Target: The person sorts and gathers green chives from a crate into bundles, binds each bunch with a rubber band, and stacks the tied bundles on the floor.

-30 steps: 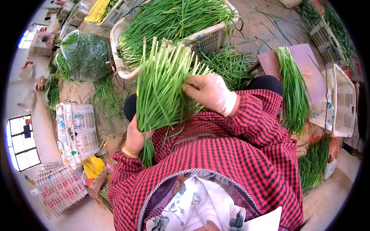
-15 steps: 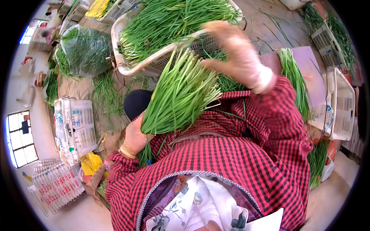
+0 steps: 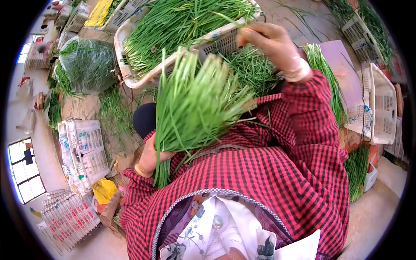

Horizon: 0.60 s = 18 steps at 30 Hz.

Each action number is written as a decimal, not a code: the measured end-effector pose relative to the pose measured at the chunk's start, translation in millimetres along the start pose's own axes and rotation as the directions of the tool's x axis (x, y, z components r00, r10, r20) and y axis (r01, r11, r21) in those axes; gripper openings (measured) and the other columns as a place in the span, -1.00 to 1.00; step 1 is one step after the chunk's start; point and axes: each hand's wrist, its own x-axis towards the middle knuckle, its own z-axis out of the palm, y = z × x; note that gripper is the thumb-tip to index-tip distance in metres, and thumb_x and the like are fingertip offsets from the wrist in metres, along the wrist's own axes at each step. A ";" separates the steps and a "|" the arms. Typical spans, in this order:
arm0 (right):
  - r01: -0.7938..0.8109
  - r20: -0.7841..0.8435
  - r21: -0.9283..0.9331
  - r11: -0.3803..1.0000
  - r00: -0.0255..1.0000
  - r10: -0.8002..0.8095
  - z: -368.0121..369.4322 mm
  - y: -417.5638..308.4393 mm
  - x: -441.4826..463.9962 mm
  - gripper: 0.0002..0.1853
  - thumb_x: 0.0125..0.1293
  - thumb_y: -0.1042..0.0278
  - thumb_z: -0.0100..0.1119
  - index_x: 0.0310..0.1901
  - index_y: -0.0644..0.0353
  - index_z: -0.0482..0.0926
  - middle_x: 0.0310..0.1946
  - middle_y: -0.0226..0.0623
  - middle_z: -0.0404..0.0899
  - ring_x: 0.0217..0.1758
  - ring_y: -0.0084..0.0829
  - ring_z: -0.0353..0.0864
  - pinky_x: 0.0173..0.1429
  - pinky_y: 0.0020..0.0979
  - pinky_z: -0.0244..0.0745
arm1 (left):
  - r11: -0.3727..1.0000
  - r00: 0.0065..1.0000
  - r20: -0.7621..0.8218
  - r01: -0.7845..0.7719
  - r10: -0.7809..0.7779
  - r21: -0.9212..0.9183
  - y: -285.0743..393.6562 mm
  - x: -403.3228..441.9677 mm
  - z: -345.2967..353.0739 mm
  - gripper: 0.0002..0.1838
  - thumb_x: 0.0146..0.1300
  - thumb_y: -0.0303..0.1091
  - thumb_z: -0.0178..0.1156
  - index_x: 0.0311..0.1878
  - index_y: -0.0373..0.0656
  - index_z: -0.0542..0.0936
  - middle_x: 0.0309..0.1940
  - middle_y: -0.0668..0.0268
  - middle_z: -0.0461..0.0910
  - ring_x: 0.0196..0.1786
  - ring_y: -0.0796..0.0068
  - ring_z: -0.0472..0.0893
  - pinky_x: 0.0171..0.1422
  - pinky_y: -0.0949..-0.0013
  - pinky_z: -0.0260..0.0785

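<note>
My left hand [image 3: 150, 157] is closed around the leafy lower end of a thick bunch of garlic chives [image 3: 190, 108]. The pale stem ends fan out up and to the right, blurred by motion. Above and right of the bunch, my right hand [image 3: 274, 47] is raised with its fingers pinched. A thin chive blade [image 3: 226, 18] runs from those fingertips toward the upper left. Just beyond the bunch stands a white plastic basket [image 3: 128, 82] heaped with chives [image 3: 182, 24]. Loose chive pieces [image 3: 251, 71] lie in a pile between the basket and my lap.
Another chive bunch [image 3: 323, 73] lies at right on a pinkish board [image 3: 340, 60]. White crates stand at left [image 3: 93, 141] and right [image 3: 383, 104]. A clear plastic bag of greens [image 3: 89, 65] sits left of the basket. Chive scraps litter the floor [image 3: 115, 110].
My right hand has moved up and away from the stems, its spread fingers closing to a pinch. The bunch in my left hand has tilted more upright and its stems have spread.
</note>
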 end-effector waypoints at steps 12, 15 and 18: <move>0.379 0.109 -0.409 0.830 0.924 -0.368 52.9 -37.1 -28.6 -0.47 0.10 0.39 0.39 0.16 0.09 0.54 0.11 -0.16 0.57 0.24 -0.15 0.54 0.38 -0.19 0.42 | 0.869 0.961 -0.076 0.203 -0.264 -0.452 6.5 -2.0 9.3 -0.30 -0.02 -0.67 0.44 0.24 -0.34 0.39 -0.32 0.09 0.67 -0.37 0.36 0.69 -0.24 0.37 0.61; 0.533 0.330 -0.454 0.714 0.845 -0.420 91.8 -53.3 -35.5 -0.20 -0.07 0.38 0.41 0.31 -0.03 0.37 0.34 -0.11 0.37 0.46 -0.06 0.31 0.55 0.04 0.15 | 0.907 0.947 -0.062 0.280 -0.314 -0.315 2.7 -5.9 8.9 -0.17 -0.03 -0.66 0.42 0.36 -0.22 0.31 -0.17 0.14 0.68 -0.28 0.37 0.70 -0.18 0.37 0.61; 0.681 0.433 -0.444 0.583 0.732 -0.525 130.5 -45.4 -45.0 -0.41 0.03 0.30 0.27 0.20 -0.05 0.47 0.35 -0.17 0.37 0.51 -0.14 0.24 0.59 0.01 0.07 | 0.921 0.972 -0.037 0.207 -0.232 -0.331 11.3 -6.9 22.0 -0.25 -0.06 -0.66 0.44 0.28 -0.25 0.39 -0.22 0.21 0.67 -0.33 0.44 0.67 -0.21 0.40 0.58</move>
